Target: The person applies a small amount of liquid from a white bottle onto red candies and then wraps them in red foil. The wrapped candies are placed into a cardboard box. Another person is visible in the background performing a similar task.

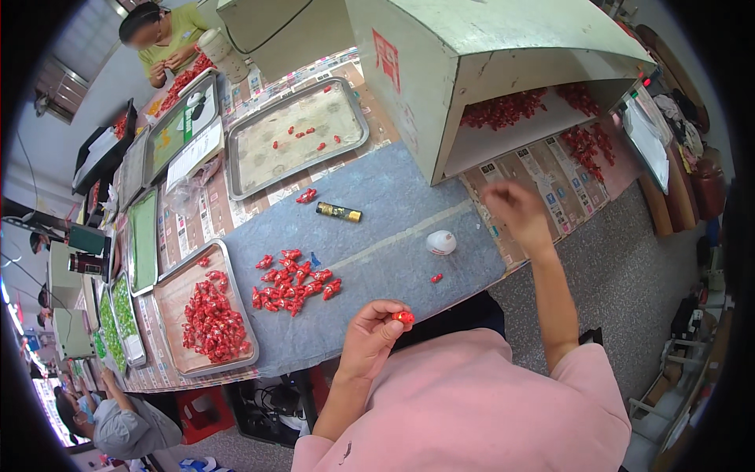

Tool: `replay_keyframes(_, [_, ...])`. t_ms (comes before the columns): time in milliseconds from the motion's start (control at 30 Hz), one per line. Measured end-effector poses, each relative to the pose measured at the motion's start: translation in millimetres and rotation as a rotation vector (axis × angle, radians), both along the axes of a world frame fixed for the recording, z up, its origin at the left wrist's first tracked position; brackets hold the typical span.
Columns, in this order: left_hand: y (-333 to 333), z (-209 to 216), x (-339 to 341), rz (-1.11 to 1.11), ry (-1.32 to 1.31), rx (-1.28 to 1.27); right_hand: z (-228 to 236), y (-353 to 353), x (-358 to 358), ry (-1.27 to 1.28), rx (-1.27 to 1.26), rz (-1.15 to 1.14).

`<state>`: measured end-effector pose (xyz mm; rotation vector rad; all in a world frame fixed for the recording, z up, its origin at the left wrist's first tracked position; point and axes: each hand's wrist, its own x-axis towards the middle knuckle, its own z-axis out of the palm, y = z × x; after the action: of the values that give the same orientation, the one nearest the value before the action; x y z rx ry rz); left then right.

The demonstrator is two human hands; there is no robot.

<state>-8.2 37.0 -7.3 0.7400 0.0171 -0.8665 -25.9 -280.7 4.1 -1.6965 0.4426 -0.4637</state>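
Note:
Near the table's front edge, my left hand [368,337] is closed, pinching a small red figurine piece [403,317] between thumb and fingers. My right hand [521,214] is raised over the right part of the table, in front of the open box. Its fingers are smeared by motion, so I cannot tell whether it holds anything. Between the hands, a white egg-shaped object [441,242] and a tiny red piece [436,278] lie on the blue cloth [377,271]. Left of them is a loose group of red figurines [295,285].
A metal tray [253,346] heaped with red figurines stands left. A black-and-gold cylinder [339,212] and red figurines [307,196] lie farther back, before another tray [363,130] with scattered red bits. The large pale metal box [409,79] shelters more red pieces. A co-worker [177,35] sits far left.

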Motion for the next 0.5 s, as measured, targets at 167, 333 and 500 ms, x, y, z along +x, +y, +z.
replay_keyframes(167, [-7.5,-0.3,-0.5,-0.039,-0.050,0.064,15.9,72.4,-64.1,0.161,0.373,0.201])
replay_keyframes(333, [-12.2,4.2,-0.4,-0.097,-0.011,0.051,20.1,113.3,-69.7,0.091,0.534,0.319])
replay_keyframes(500, [-11.0,1.7,-3.0,-0.113,0.043,0.026,28.3,115.7,-63.2,0.058,0.256,0.419])
